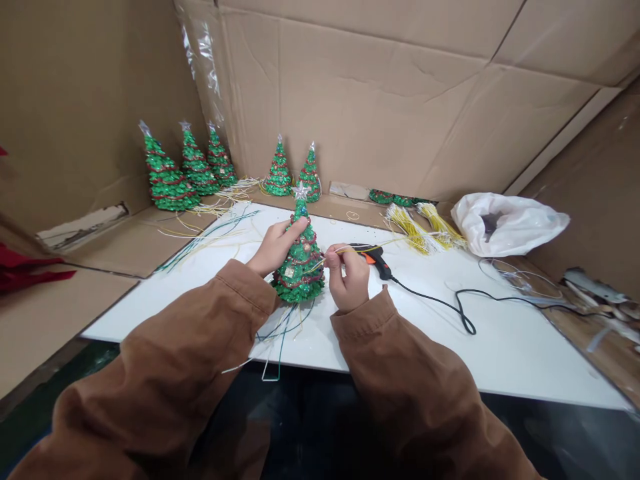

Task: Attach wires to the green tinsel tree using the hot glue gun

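Observation:
A small green tree [300, 283] with red garlands and a clear star on top stands upright near the front of the white board. My left hand [278, 245] is wrapped round its upper part from the left. At the tree's right side, my right hand [346, 272] pinches thin yellow and white wires [370, 248], which run from the tree out past the fingers. Loose green, white and yellow wires [283, 333] spread out below the tree's base. Just behind my right hand lies a black and orange glue gun [381, 263], partly hidden by it.
Three similar trees [167, 180] stand at the back left, and two more [278, 172] at the back centre. Yellow-white wire bundles [413, 227] and a white plastic bag [510, 220] are at the back right. A black cord [435, 298] crosses the white board [500, 360]. Cardboard walls surround it.

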Demonstrator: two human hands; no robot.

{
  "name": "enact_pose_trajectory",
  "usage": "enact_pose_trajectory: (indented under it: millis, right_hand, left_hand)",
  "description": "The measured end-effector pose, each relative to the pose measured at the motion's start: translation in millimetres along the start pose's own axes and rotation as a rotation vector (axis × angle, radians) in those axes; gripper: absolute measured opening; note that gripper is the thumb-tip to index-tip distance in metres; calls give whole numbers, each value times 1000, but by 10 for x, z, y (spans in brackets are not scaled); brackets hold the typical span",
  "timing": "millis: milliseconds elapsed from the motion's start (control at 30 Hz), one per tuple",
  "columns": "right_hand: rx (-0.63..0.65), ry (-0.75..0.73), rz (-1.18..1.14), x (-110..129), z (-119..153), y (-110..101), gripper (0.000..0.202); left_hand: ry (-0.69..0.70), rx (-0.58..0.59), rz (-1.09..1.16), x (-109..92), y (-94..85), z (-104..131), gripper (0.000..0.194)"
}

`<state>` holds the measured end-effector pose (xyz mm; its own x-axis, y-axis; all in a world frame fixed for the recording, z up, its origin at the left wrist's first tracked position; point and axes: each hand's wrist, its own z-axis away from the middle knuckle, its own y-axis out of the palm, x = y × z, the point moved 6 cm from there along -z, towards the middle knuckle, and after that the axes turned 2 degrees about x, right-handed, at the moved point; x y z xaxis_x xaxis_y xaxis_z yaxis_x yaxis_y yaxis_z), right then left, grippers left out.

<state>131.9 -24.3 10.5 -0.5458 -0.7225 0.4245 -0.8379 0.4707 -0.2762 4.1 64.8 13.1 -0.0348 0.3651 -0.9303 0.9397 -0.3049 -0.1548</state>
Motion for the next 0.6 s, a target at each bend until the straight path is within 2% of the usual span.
enact_pose_trajectory:
  millis: [367,600]
  right_hand:
    - [-4,-165,50,152,-30,-34,17]
    - [48,-251,85,214,-15,23,18]
  left_hand:
    - [0,-29,-110,-33,6,25,51]
    - [-37,-43,-40,-17,9,20,51]
